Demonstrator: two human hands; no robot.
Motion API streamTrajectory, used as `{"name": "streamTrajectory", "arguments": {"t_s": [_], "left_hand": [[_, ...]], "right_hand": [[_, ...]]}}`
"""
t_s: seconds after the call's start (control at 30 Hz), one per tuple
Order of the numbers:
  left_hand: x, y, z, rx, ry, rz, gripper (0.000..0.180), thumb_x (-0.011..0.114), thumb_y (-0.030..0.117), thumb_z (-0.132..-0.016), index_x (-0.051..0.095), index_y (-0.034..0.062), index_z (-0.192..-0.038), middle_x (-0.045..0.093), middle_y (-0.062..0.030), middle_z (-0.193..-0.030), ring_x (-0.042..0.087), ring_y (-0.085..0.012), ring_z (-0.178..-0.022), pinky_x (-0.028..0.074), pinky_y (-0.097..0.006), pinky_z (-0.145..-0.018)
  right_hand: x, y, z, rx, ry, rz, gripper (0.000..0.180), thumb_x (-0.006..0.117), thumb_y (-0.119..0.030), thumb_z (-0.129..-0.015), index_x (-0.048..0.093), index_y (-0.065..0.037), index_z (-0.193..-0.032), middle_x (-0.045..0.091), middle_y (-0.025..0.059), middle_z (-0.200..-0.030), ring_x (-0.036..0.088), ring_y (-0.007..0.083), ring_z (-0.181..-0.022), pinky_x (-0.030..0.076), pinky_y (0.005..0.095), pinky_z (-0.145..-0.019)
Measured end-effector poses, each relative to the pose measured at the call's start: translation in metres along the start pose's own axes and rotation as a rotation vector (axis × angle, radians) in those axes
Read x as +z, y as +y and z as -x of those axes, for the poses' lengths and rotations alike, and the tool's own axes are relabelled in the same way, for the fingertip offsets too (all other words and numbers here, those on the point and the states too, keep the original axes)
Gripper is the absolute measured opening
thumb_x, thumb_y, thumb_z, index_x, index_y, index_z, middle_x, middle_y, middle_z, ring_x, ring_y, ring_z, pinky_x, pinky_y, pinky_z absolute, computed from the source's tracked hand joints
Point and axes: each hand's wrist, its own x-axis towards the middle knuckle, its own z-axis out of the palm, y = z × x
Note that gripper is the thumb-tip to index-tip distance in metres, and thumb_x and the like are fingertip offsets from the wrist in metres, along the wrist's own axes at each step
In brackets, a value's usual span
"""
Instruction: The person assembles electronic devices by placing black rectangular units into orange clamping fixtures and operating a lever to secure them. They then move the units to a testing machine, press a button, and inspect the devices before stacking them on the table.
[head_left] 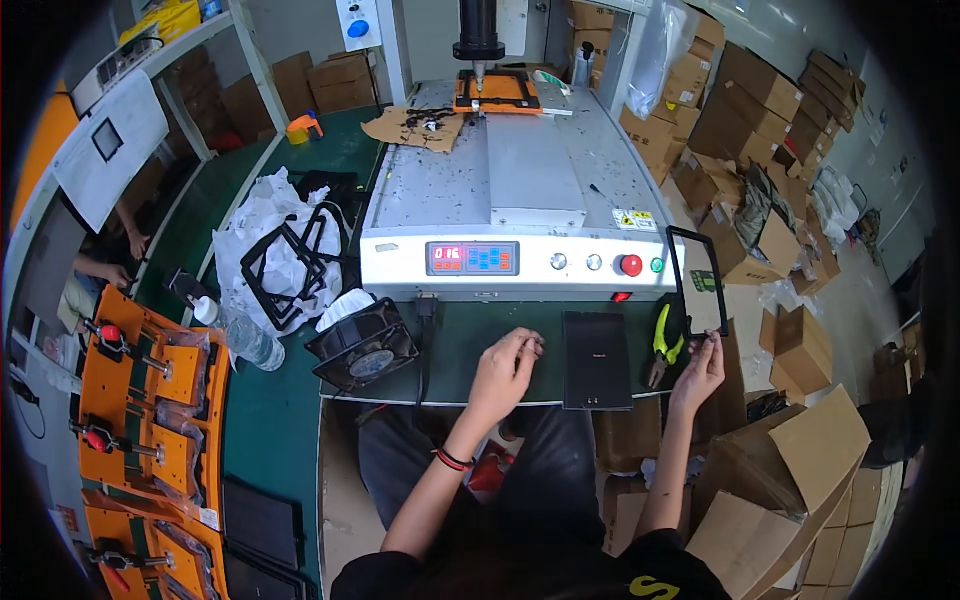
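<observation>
My right hand [701,374] pinches the lower edge of a thin black rectangular frame [677,270], held upright at the machine's right front corner. Through its opening the background shows. My left hand [507,368] is closed over the green bench, its fingertips pressed together; whatever they hold, if anything, is too small to make out. Between my hands a flat black panel [597,358] lies on the bench. Pliers with yellow-green handles [664,345] rest just left of my right hand.
Ahead stands a grey bench machine [430,190] with an orange fixture [500,92] beneath its black head. To the left are a black fan [365,347], a clear bottle [245,336], loose black frames [290,265] and orange clamp fixtures [150,400]. Cardboard boxes [775,485] crowd the right.
</observation>
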Motion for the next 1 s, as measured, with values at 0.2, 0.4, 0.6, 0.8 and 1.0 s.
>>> {"name": "streamTrajectory", "arguments": {"t_s": [0.2, 0.4, 0.6, 0.8, 1.0], "left_hand": [[0.0, -0.004, -0.001, 0.014, -0.001, -0.029, 0.013, 0.048, 0.005, -0.091, 0.058, -0.0028, -0.092, 0.063, -0.0141, -0.081, 0.064, -0.0262, -0.076, 0.049, -0.034, -0.068], [0.016, 0.032, 0.0, 0.357, -0.295, -0.42, 0.042, 0.061, 0.029, -0.086, 0.056, 0.0064, -0.121, 0.047, -0.0144, -0.133, 0.041, -0.0345, -0.124, 0.033, -0.042, -0.104], [0.023, 0.012, 0.001, 0.437, -0.511, -0.594, 0.054, 0.062, 0.04, -0.083, 0.053, 0.0119, -0.128, 0.039, -0.0105, -0.143, 0.031, -0.035, -0.134, 0.029, -0.044, -0.108], [0.025, 0.017, 0.005, 0.45, -0.471, -0.624, 0.053, 0.062, 0.036, -0.084, 0.052, 0.0114, -0.13, 0.042, -0.0096, -0.141, 0.034, -0.0335, -0.132, 0.033, -0.043, -0.106], [0.025, 0.019, 0.007, 0.404, -0.427, -0.571, 0.054, 0.065, 0.03, -0.083, 0.051, 0.0068, -0.129, 0.048, -0.0093, -0.136, 0.038, -0.0307, -0.131, 0.036, -0.041, -0.104]], "right_hand": [[0.012, -0.009, 0.005, 0.014, 0.049, 0.177, 0.024, 0.052, -0.008, -0.095, 0.059, 0.009, -0.111, 0.063, 0.0073, -0.099, 0.059, 0.0098, -0.08, 0.049, 0.0246, -0.071], [0.013, -0.01, 0.005, -0.01, 0.028, 0.097, 0.021, 0.055, -0.007, -0.093, 0.061, 0.008, -0.107, 0.064, 0.0073, -0.093, 0.06, 0.0098, -0.077, 0.049, 0.0235, -0.069], [0.015, -0.013, 0.005, 0.006, -0.021, 0.073, 0.025, 0.054, -0.009, -0.094, 0.058, 0.008, -0.113, 0.063, 0.0085, -0.1, 0.059, 0.011, -0.079, 0.048, 0.0241, -0.069], [0.015, -0.012, 0.007, -0.007, -0.01, 0.085, 0.021, 0.054, -0.007, -0.093, 0.062, 0.007, -0.106, 0.064, 0.0067, -0.094, 0.06, 0.0097, -0.074, 0.049, 0.0234, -0.07], [0.016, -0.017, 0.008, 0.013, -0.03, 0.068, 0.021, 0.054, -0.008, -0.094, 0.062, 0.008, -0.106, 0.064, 0.0072, -0.093, 0.06, 0.0099, -0.074, 0.049, 0.0236, -0.07]]}}
